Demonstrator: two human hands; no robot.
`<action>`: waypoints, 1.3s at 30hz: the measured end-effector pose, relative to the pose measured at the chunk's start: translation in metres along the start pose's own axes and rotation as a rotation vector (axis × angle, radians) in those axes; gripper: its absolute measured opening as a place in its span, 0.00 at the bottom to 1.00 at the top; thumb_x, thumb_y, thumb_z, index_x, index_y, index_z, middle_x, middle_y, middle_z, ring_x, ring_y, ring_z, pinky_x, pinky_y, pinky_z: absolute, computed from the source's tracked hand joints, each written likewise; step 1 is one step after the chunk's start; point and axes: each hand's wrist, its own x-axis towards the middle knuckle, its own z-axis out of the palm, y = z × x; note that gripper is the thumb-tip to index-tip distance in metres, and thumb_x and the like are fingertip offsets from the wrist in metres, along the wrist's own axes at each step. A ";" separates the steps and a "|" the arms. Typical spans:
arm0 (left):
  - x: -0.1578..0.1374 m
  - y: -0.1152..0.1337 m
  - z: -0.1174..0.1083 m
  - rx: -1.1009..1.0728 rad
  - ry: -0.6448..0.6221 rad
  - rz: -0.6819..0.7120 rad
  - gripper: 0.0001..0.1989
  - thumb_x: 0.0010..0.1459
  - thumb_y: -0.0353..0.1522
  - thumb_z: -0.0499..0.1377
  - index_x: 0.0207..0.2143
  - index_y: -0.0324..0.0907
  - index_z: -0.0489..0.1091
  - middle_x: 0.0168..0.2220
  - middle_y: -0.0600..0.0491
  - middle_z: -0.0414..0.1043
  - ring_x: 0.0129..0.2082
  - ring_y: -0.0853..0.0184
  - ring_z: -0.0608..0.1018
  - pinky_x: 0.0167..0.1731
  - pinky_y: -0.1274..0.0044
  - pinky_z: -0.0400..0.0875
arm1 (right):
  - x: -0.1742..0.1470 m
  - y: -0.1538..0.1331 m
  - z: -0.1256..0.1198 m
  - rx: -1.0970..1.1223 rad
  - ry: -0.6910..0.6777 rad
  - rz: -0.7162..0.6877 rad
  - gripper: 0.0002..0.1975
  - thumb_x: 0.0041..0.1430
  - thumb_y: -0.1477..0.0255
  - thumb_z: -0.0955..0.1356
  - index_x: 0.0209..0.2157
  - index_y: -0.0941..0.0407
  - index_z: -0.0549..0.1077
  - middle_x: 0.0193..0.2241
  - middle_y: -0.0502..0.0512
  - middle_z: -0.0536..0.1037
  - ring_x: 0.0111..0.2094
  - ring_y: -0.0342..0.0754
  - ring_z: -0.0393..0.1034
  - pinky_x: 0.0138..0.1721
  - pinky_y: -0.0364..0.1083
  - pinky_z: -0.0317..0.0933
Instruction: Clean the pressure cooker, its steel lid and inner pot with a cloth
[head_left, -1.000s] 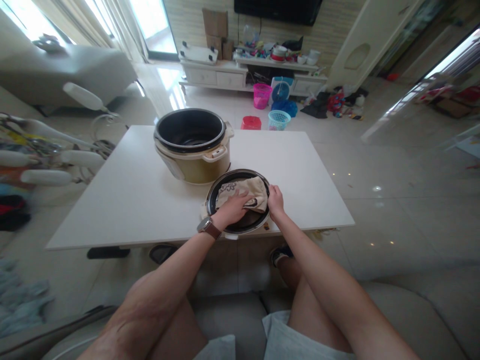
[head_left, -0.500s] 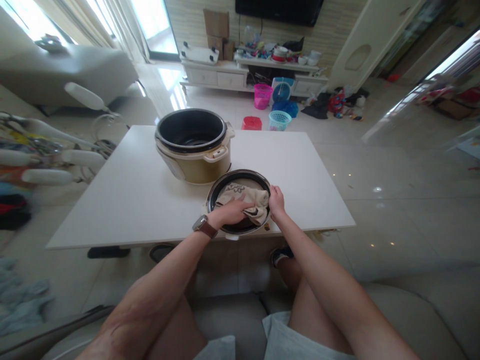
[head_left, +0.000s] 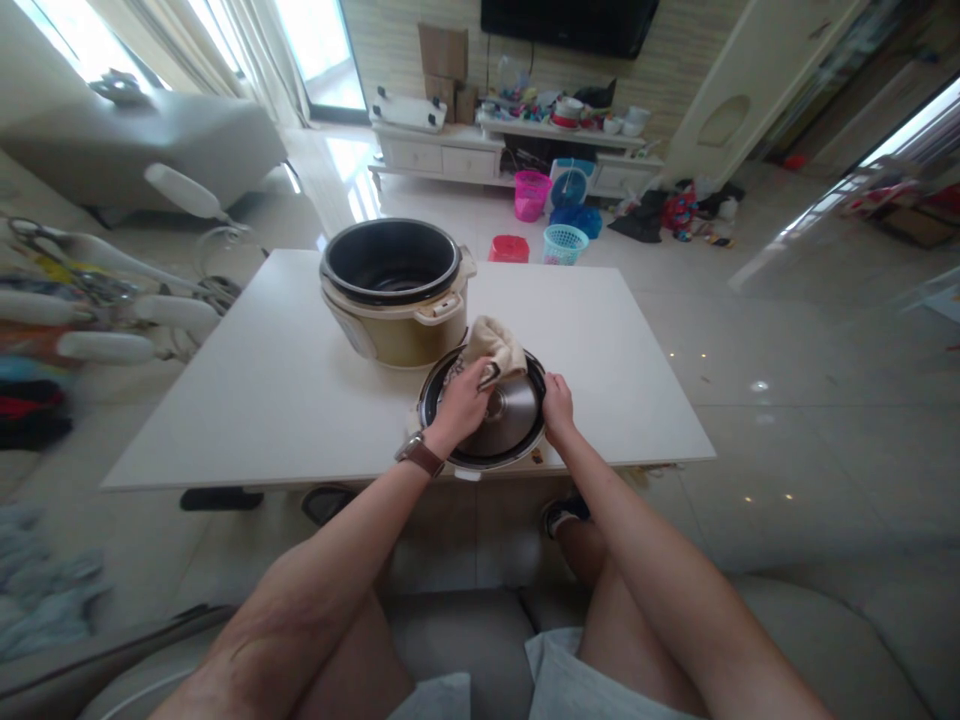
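On the counter [head_left: 600,350]: lid [head_left: 521,405], underside up, near side, beside the cooker [head_left: 397,335].
Left hand [head_left: 462,408]: gripping cloth [head_left: 495,342].
Right hand [head_left: 557,406]: gripping lid.
Lid: could slip off the near side if that grip loosens.

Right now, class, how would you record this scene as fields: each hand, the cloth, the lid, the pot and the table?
Left hand: gripping the cloth
Right hand: holding the right edge of the lid
Cloth: beige, bunched, at the lid's far side
Lid: round, dark ring around a metal middle, by the table's near edge
Pot: uncovered, black inside, beyond the lid and left of it
Table: white, under the pot
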 end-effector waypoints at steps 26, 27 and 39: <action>-0.022 0.004 -0.001 0.381 -0.611 0.144 0.24 0.69 0.36 0.55 0.65 0.46 0.69 0.70 0.43 0.65 0.63 0.51 0.76 0.65 0.64 0.67 | 0.001 0.002 0.004 0.011 0.035 0.048 0.18 0.66 0.55 0.62 0.26 0.50 0.62 0.24 0.45 0.65 0.30 0.48 0.60 0.36 0.47 0.55; -0.022 0.004 0.000 0.379 -0.611 0.149 0.23 0.69 0.36 0.55 0.65 0.46 0.69 0.70 0.43 0.66 0.63 0.51 0.76 0.65 0.65 0.67 | 0.001 0.002 0.004 0.011 0.036 0.050 0.18 0.66 0.55 0.62 0.26 0.50 0.62 0.24 0.45 0.65 0.30 0.48 0.60 0.36 0.47 0.55; -0.020 0.006 0.002 0.381 -0.603 0.160 0.22 0.68 0.34 0.54 0.63 0.45 0.70 0.67 0.41 0.69 0.59 0.52 0.79 0.62 0.65 0.70 | 0.002 0.001 0.003 -0.019 0.023 0.041 0.16 0.67 0.58 0.62 0.27 0.50 0.64 0.26 0.46 0.68 0.32 0.48 0.62 0.38 0.47 0.56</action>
